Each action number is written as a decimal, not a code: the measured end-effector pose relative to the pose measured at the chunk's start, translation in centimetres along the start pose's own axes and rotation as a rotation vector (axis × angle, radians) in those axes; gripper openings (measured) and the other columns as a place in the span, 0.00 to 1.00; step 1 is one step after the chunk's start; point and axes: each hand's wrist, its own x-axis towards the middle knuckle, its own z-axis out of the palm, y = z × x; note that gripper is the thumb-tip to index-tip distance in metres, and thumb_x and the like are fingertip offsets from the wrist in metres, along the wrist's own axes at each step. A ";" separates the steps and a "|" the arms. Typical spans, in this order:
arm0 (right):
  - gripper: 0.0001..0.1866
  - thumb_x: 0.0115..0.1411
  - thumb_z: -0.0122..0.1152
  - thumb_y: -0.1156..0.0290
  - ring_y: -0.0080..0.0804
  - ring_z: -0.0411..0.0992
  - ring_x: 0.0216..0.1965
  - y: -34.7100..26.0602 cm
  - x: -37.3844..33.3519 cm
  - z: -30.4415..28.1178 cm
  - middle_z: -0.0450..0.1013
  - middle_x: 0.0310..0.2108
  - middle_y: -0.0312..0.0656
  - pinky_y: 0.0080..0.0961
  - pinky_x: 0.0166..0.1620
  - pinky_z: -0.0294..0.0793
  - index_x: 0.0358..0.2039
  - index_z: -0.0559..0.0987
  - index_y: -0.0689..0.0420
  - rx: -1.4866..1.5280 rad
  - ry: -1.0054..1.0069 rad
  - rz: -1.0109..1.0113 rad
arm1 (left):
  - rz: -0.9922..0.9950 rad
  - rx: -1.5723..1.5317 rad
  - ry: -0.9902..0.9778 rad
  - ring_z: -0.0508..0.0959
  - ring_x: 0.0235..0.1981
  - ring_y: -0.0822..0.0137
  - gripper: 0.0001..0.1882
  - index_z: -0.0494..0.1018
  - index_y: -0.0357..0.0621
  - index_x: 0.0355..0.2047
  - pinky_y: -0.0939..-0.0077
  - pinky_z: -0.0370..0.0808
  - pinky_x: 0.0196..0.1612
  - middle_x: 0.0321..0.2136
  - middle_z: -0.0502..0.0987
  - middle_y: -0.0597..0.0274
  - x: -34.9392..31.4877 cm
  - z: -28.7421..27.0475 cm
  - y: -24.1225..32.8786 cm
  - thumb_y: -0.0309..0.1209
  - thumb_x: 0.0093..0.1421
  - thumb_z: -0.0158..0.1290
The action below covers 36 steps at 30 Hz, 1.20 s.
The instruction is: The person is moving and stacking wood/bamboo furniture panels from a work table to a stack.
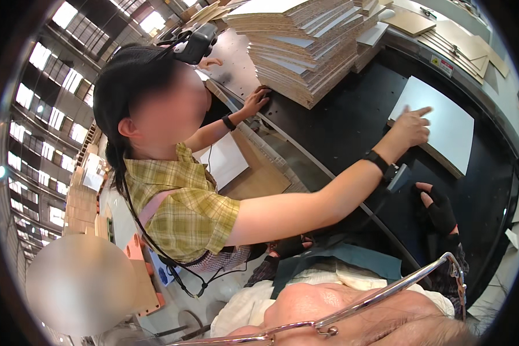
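Observation:
My right hand (436,209), in a black fingerless glove, is at the black work surface (328,135) on the right. Its bare fingertips point left, apart, with nothing in them. My left hand (293,246), in a dark glove, is low in front of my body beside a dark green cloth (352,258). Its fingertips show slightly apart, and I see nothing held there. Ahead of my right hand lies a white-faced particle board panel (444,124). A co-worker's hand (410,128) reaches across over that panel, fingers partly extended. A small grey flat piece (399,179) is beside the co-worker's wrist.
The co-worker in a yellow plaid shirt (173,202) stands at the left, their other hand (256,99) by a tall stack of particle boards (305,52). Their outstretched forearm crosses in front of me. A raised metal edge (473,92) borders the far right; more boards (452,49) lie beyond.

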 end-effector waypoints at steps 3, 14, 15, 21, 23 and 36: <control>0.16 0.66 0.52 0.72 0.23 0.71 0.47 -0.2 -0.2 -0.2 0.76 0.46 0.38 0.21 0.52 0.68 0.53 0.75 0.62 -0.003 0.007 0.081 | -0.079 -0.130 0.084 0.80 0.41 0.60 0.19 0.78 0.38 0.46 0.66 0.75 0.46 0.41 0.80 0.49 -1.9 0.3 0.7 0.40 0.65 0.52; 0.16 0.66 0.52 0.71 0.25 0.71 0.47 -0.1 0.0 -0.6 0.76 0.47 0.40 0.24 0.51 0.69 0.52 0.76 0.62 0.046 -0.009 0.049 | -0.153 -0.150 0.122 0.79 0.38 0.63 0.21 0.80 0.37 0.43 0.68 0.74 0.44 0.34 0.81 0.49 -1.2 -1.0 3.6 0.44 0.62 0.56; 0.16 0.66 0.52 0.71 0.25 0.71 0.47 0.0 0.2 -0.6 0.76 0.47 0.40 0.24 0.51 0.69 0.52 0.76 0.61 0.061 -0.012 0.049 | -0.171 -0.195 0.125 0.79 0.37 0.64 0.20 0.80 0.37 0.43 0.68 0.74 0.43 0.33 0.81 0.50 -1.0 -1.0 3.4 0.43 0.61 0.56; 0.16 0.66 0.52 0.71 0.26 0.72 0.47 1.4 3.1 0.3 0.76 0.46 0.40 0.24 0.51 0.69 0.52 0.76 0.61 -0.065 0.011 -0.047 | -0.163 -0.141 0.045 0.78 0.46 0.59 0.20 0.78 0.40 0.48 0.65 0.72 0.51 0.43 0.79 0.50 0.6 -0.3 -1.6 0.43 0.64 0.53; 0.16 0.66 0.52 0.71 0.26 0.72 0.48 2.1 4.0 0.7 0.76 0.47 0.40 0.24 0.51 0.69 0.52 0.76 0.61 -0.049 0.003 -0.043 | -0.112 -0.116 0.091 0.78 0.45 0.59 0.20 0.78 0.40 0.48 0.65 0.72 0.50 0.43 0.79 0.50 0.6 -0.6 -1.8 0.43 0.64 0.53; 0.17 0.67 0.56 0.63 0.22 0.73 0.41 -0.6 -0.4 -2.8 0.77 0.42 0.38 0.21 0.46 0.72 0.52 0.78 0.57 -0.134 -0.044 -0.128 | 0.587 -0.275 0.316 0.57 0.67 0.60 0.24 0.57 0.36 0.64 0.66 0.54 0.70 0.66 0.58 0.53 13.7 -28.4 4.7 0.27 0.69 0.31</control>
